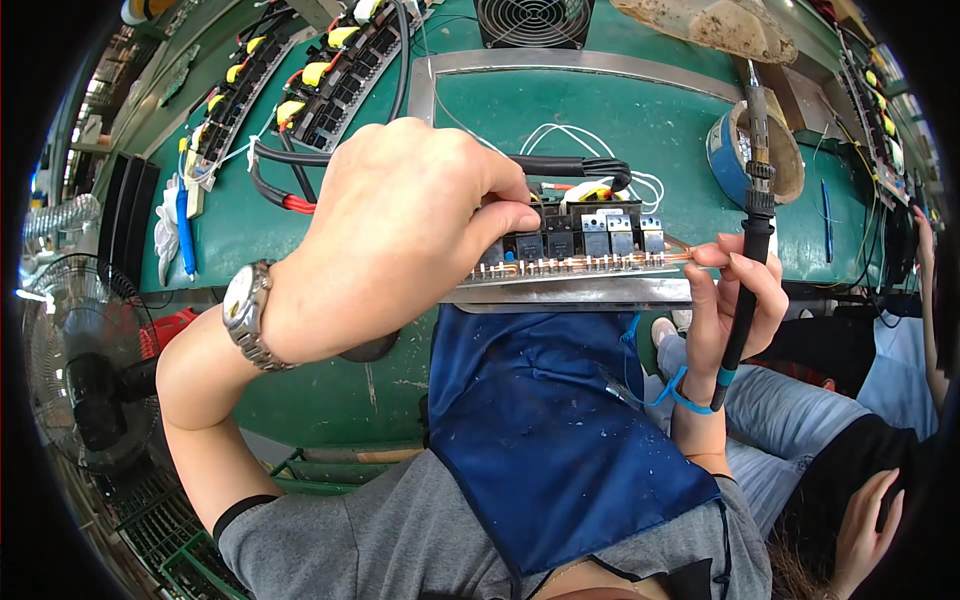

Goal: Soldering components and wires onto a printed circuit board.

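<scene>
A circuit board (pixel 570 265) with a row of black components and copper-coloured strands along its near edge sits at the metal frame's near side. Over its left part is my left hand (pixel 400 225), thumb and forefinger pinched together at the black components; what lies between the fingertips is hidden. My right hand (pixel 745 290) grips a soldering iron (pixel 758 215), its tip pointing away from me beside a blue-rimmed reel. The fingertips of that hand also meet the copper-coloured end at the board's right. Black cables and thin white wires (pixel 648 190) run behind the board.
Similar boards (pixel 325 95) with yellow-wrapped parts stand at the far left. A blue pen-like tool (pixel 184 225) lies nearby on the green table (pixel 480 110). A fan grille (pixel 535 22) is at the back, a standing fan (pixel 90 370) at left. Another person's hand (pixel 868 530) appears lower right.
</scene>
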A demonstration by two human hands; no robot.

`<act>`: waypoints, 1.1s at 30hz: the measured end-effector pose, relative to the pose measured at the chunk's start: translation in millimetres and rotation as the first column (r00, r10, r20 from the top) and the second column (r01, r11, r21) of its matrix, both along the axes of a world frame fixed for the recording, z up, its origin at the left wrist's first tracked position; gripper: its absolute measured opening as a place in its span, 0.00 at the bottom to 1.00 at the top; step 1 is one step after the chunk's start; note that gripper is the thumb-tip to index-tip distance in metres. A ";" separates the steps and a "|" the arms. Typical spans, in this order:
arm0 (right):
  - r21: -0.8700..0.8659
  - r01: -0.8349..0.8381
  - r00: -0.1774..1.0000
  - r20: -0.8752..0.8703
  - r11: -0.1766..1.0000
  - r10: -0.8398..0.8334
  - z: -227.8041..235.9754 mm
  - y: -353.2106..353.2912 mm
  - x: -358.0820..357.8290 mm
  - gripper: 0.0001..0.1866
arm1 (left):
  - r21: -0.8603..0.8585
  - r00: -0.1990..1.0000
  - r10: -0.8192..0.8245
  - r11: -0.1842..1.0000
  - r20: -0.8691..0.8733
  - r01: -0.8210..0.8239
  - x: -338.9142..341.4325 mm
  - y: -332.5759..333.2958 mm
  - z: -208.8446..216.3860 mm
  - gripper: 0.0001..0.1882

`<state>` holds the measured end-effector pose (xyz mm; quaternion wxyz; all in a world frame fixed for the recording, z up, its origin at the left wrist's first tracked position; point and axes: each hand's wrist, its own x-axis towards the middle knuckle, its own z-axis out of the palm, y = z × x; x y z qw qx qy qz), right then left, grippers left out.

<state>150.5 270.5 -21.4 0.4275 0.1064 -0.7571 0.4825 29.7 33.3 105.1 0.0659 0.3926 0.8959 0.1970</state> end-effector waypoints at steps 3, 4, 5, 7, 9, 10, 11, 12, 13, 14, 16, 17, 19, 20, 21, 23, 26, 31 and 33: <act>-0.013 0.000 1.000 -0.002 1.000 0.000 -1.0 -0.7 1.2 0.25 | -0.086 1.000 -0.014 0.996 -0.002 0.014 -4.0 0.1 0.4 0.07; -0.017 0.003 1.000 -0.002 1.000 -0.003 -1.3 -0.5 1.7 0.24 | -0.018 0.999 -0.042 0.999 0.014 0.042 -5.9 -0.6 -1.9 0.08; -0.014 0.006 1.000 -0.004 1.000 -0.006 -2.7 0.0 2.6 0.24 | 0.050 0.997 -0.077 0.996 0.028 0.075 -8.4 -0.8 -4.6 0.10; -0.023 0.008 1.000 0.005 1.000 -0.008 -4.6 1.1 5.1 0.24 | 0.143 0.972 -0.057 0.989 0.230 0.024 -11.9 -1.0 -8.5 0.11; -0.008 0.010 1.000 0.015 1.000 -0.010 -2.2 -0.4 7.8 0.25 | 0.217 0.902 -0.054 0.975 0.428 -0.045 -11.0 -2.1 -9.9 0.12; 0.006 0.010 1.000 0.025 1.000 -0.010 -1.3 -1.4 9.1 0.25 | 0.283 0.852 -0.025 0.948 0.523 -0.146 -9.7 -2.6 -10.4 0.12; 0.012 0.016 1.000 0.025 1.000 -0.016 -1.4 -1.4 9.6 0.25 | 0.337 0.789 -0.011 0.908 0.614 -0.250 -9.1 -1.8 -10.8 0.13; -0.009 0.010 1.000 0.019 1.000 -0.010 -2.7 -2.0 9.5 0.25 | 0.395 0.771 -0.041 0.876 0.635 -0.279 -8.7 -1.3 -12.6 0.10; -0.028 0.005 1.000 0.012 1.000 -0.005 -3.7 -2.4 10.3 0.25 | 0.400 0.771 -0.049 0.875 0.635 -0.274 -6.6 -1.1 -9.1 0.10; -0.029 0.012 1.000 0.018 0.999 -0.012 -3.9 -2.3 11.0 0.25 | 0.405 0.751 -0.019 0.851 0.660 -0.334 -4.4 -0.1 -0.5 0.10; -0.011 0.024 1.000 0.013 1.000 -0.024 -5.1 -0.7 11.1 0.25 | 0.467 0.776 -0.014 0.805 0.630 -0.365 -5.7 -1.4 2.4 0.09; -0.001 0.027 1.000 0.009 1.000 -0.027 -5.7 -0.9 11.4 0.25 | 0.493 0.907 0.031 0.832 0.419 -0.256 -6.9 -1.8 0.2 0.08; -0.013 0.032 0.999 0.010 0.999 -0.032 -6.9 -1.4 12.5 0.24 | 0.454 0.988 -0.078 0.891 0.136 0.008 -4.4 -2.6 5.7 0.15; 0.004 0.034 0.999 0.009 0.999 -0.034 -7.6 -0.8 13.4 0.24 | 0.399 0.979 -0.152 0.913 0.136 0.086 -3.1 -3.6 8.0 0.24; 0.020 0.035 0.999 0.008 0.999 -0.035 -7.7 -0.3 14.0 0.24 | 0.332 0.979 -0.199 0.928 0.052 0.171 -5.6 -4.9 6.4 0.20; 0.011 0.047 0.999 0.010 0.999 -0.047 -6.6 -0.4 14.0 0.24 | 0.239 0.949 -0.306 0.918 -0.081 0.317 -16.1 -9.0 2.0 0.12; 0.065 0.074 0.997 0.030 0.995 -0.076 -5.8 3.6 14.6 0.24 | 0.244 0.958 -0.287 0.929 -0.005 0.279 -19.5 -12.5 11.4 0.05; 0.172 0.066 0.995 0.066 0.983 -0.079 -10.2 13.8 19.1 0.25 | 0.484 0.990 0.062 0.875 -0.130 0.009 -36.5 -38.8 32.7 0.07; 0.161 0.024 0.996 0.077 0.987 -0.036 -6.1 7.6 17.7 0.25 | 0.539 0.921 0.299 0.833 -0.249 -0.124 -40.9 -94.4 54.8 0.11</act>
